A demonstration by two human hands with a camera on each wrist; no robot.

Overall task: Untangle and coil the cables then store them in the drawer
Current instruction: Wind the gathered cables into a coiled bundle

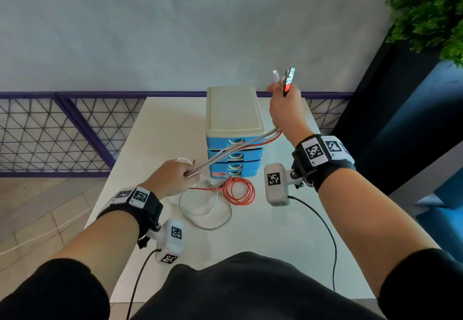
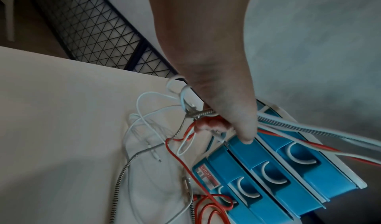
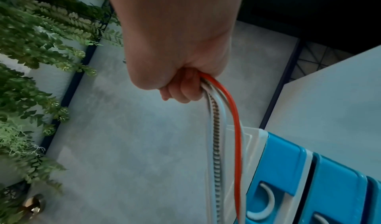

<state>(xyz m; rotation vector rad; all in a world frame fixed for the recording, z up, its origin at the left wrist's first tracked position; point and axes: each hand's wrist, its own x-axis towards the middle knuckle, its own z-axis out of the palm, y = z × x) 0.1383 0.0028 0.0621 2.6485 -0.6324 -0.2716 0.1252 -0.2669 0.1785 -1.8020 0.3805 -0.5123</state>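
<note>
My right hand (image 1: 284,105) is raised beside the drawer unit and grips a bundle of three cables near their plugs (image 1: 285,79): a red one (image 3: 235,113), a white one (image 3: 221,113) and a silver braided one (image 3: 215,121). The bundle runs taut down to my left hand (image 1: 172,178), which grips it (image 2: 206,113) low over the table. Past that hand, the red cable (image 1: 240,191), the white cable (image 1: 211,205) and the braided cable (image 1: 208,222) lie in tangled loops on the white table (image 1: 275,244). The blue drawer unit (image 1: 234,149) has its drawers shut.
The small white table has close edges on the left and at the back. A mesh railing (image 1: 62,129) runs behind it. A plant (image 1: 431,11) on a dark stand is at the right. Black wrist-camera leads (image 1: 323,222) hang over the table's near part.
</note>
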